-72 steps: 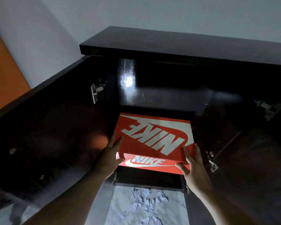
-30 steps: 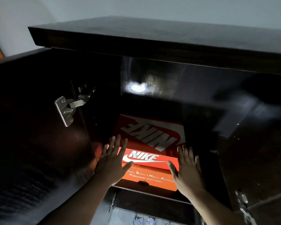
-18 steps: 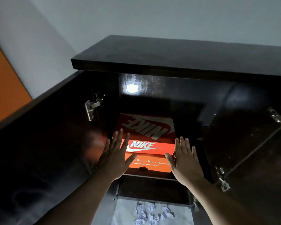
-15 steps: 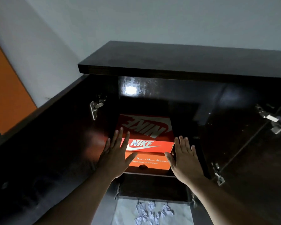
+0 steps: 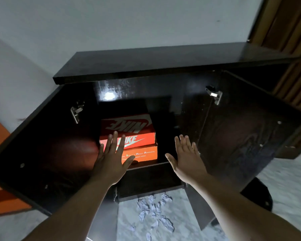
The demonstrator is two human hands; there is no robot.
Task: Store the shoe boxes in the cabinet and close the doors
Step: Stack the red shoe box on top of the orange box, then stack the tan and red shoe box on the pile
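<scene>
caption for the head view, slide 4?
Both open hands, left and right, before two stacked shoe boxes in the dark cabinet, doors open.

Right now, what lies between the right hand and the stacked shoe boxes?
Nothing: in the head view only dark, bare cabinet interior separates the right hand from the stacked shoe boxes.

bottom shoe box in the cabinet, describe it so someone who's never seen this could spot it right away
Find the dark cabinet with both doors swung open. On its inner shelf two boxes are stacked; the bottom shoe box is the orange one under the red Nike box. Its front shows small white lettering, not a big logo.
</scene>
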